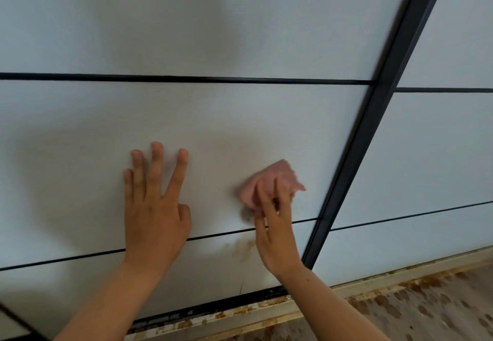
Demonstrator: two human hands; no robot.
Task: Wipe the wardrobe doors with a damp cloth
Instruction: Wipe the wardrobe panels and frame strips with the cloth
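**Cloth (pixel 270 184) on the door, stain just below**

Pink and bunched, the cloth sits against the pale wardrobe door (pixel 240 116), in the middle panel toward the door's right edge, just left of the dark upright frame (pixel 373 132). The right hand (pixel 276 236) holds it there, its fingers (pixel 262 199) curled over the wad and grasping it; the hand and cloth are blurred, so the exact grip is hard to read. The left hand (pixel 154 212) lies flat on the same panel, fingers (pixel 156 164) straight, spread and released, holding nothing.

Just below the cloth, under the thin dark strip (pixel 213 235) dividing the panels, a brown stain (pixel 244 247) marks the bottom panel. Rusty specks also dot the bottom track (pixel 213 306) and the floor (pixel 426 308).

The step in hand looks like wiping this middle panel. To do it well, a flatter cloth would likely cover more than the wad does, with overlapping strokes run out to the frame and down along the strip, where grime tends to collect. The stain probably needs firmer, repeated passes. The braced left hand may leave prints, so its patch deserves a wipe too.
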